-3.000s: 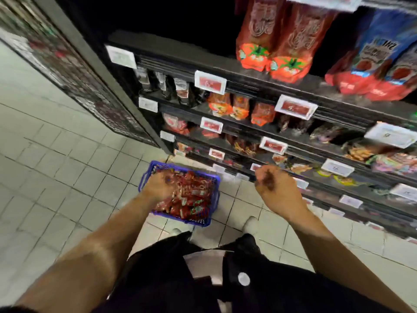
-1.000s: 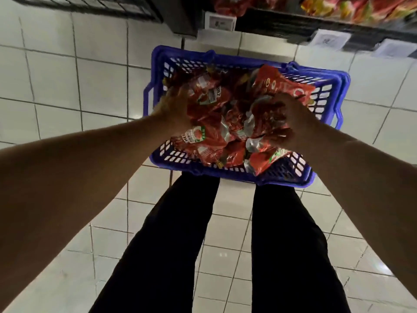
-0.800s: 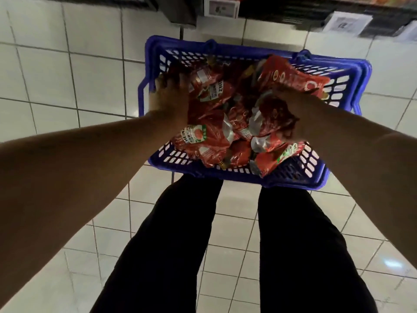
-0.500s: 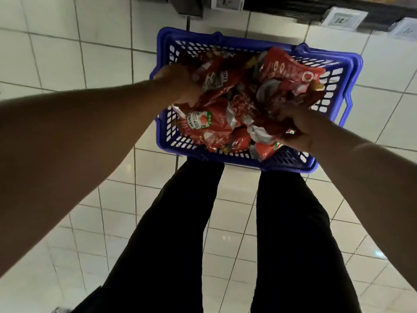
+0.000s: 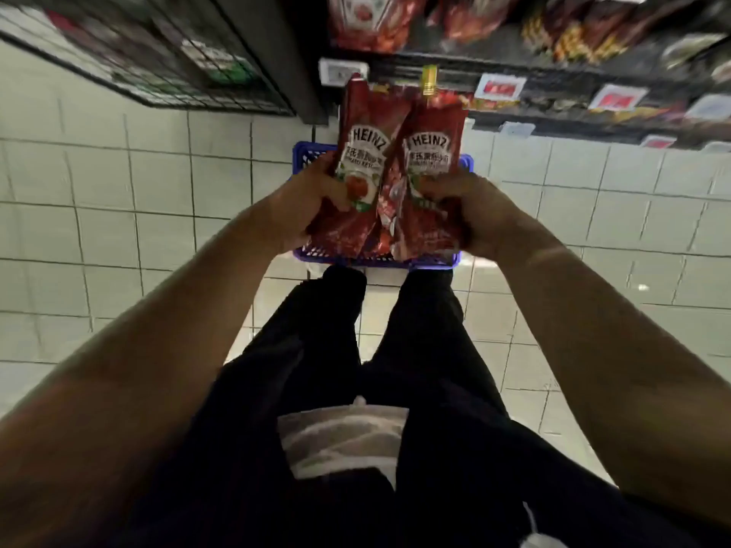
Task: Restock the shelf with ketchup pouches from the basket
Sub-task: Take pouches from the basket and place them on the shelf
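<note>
Closest to me are my two bare arms, reaching out over my dark trousers. A moment ago both hands were down in the pile, digging. Now each one has come up with a pouch, so the picking part is done and the putting-away part is next, I think.

My left hand (image 5: pixel 304 207) grips the left ketchup pouch (image 5: pixel 362 152) near its bottom, thumb curled over the front. My right hand (image 5: pixel 474 215) grips the right ketchup pouch (image 5: pixel 429 160) the same way. Both pouches stand upright and touch side by side. They are soft, shiny, crinkly red bags with a white label, and the right one has a small gold cap on top.

Under them the blue basket (image 5: pixel 379 261) sits on the pale tiled floor (image 5: pixel 118 215). Its plastic wall is full of little holes.

Past it, along the top edge, is the dark shelf (image 5: pixel 514 77) with blurry price tags (image 5: pixel 500 87).
</note>
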`<control>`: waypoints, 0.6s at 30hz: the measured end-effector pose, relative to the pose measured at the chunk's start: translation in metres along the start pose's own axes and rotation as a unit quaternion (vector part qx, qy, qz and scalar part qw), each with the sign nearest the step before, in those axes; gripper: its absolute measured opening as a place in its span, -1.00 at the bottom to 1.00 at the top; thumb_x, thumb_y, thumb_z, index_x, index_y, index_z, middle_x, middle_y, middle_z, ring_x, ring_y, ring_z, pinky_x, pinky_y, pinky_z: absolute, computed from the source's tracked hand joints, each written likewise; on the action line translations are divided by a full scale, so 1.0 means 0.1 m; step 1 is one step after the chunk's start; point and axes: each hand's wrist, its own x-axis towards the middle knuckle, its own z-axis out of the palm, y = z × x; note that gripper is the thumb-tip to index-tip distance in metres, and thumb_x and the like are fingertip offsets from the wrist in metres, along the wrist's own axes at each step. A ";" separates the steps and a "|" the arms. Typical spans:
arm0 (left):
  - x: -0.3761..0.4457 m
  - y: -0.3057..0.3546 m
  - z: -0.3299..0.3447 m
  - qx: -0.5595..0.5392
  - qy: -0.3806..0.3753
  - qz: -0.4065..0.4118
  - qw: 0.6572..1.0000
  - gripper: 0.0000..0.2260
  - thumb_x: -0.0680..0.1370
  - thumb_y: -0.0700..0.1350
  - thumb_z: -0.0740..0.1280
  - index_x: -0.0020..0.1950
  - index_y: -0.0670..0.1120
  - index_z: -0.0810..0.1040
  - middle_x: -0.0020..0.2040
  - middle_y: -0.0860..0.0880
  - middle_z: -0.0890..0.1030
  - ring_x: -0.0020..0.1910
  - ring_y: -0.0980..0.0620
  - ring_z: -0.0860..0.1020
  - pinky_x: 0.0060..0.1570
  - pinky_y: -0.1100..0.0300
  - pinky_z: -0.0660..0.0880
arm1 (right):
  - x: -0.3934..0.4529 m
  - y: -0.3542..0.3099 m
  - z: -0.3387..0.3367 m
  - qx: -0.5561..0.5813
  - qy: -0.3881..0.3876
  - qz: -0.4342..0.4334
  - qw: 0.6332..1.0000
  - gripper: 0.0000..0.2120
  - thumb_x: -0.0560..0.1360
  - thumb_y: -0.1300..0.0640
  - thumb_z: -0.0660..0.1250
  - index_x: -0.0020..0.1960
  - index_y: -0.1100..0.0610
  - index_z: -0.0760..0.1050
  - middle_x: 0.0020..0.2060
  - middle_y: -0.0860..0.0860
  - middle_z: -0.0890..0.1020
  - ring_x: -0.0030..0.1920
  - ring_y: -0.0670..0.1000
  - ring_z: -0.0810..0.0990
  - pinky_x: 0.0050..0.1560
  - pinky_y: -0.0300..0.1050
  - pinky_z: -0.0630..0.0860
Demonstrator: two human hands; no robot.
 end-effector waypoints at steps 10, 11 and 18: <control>-1.17 1.73 0.90 0.090 -0.018 0.272 0.958 -0.35 0.39 -0.31 0.50 0.41 0.07 0.41 0.23 -0.07 0.66 0.22 -0.09 0.63 0.12 -0.06 0.59 | -1.57 -1.30 0.61 -0.169 -0.013 -0.300 0.939 -0.62 0.31 0.27 0.55 0.11 0.10 0.63 0.02 0.15 0.72 -0.04 0.11 0.71 -0.03 0.05 0.64; -1.26 1.86 0.99 0.099 -0.029 0.280 0.955 -0.34 0.38 -0.31 0.50 0.40 0.08 0.40 0.22 -0.06 0.67 0.20 -0.08 0.64 0.06 -0.02 0.61 | -1.70 -1.41 0.64 -0.172 -0.020 -0.316 0.933 -0.59 0.31 0.26 0.56 0.14 0.13 0.62 0.04 0.17 0.72 -0.03 0.13 0.70 -0.02 0.08 0.64; -1.73 2.56 1.73 0.170 -0.050 0.392 0.902 -0.37 0.48 -0.27 0.48 0.44 0.16 0.37 0.29 -0.09 0.62 0.25 -0.15 0.61 0.12 -0.08 0.60 | -2.44 -2.13 0.74 -0.197 -0.032 -0.414 0.888 -0.61 0.29 0.16 0.60 0.08 0.02 0.63 0.01 0.11 0.73 -0.03 0.12 0.73 -0.09 -0.01 0.65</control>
